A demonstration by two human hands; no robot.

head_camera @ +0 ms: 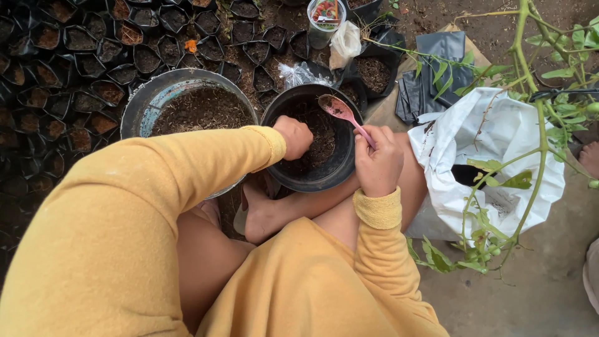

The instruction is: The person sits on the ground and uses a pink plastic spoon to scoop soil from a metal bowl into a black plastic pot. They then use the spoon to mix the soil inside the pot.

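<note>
My left hand (294, 136) reaches into a black plastic pot (340, 168) half full of dark soil, fingers curled down into the soil. My right hand (378, 161) is closed on the handle of a pink spoon (342, 111), whose bowl is dirty with soil and hovers over the pot's far side. The pot rests tilted against my bare legs and foot (262, 215). Both arms wear yellow sleeves.
A large grey basin (145, 103) of soil sits left of the pot. Rows of small black nursery bags (75, 62) filled with soil cover the ground behind. A white sack (486, 150), black bags (437, 68), a clear jar (324, 22) and a thorny green branch (530, 125) lie to the right.
</note>
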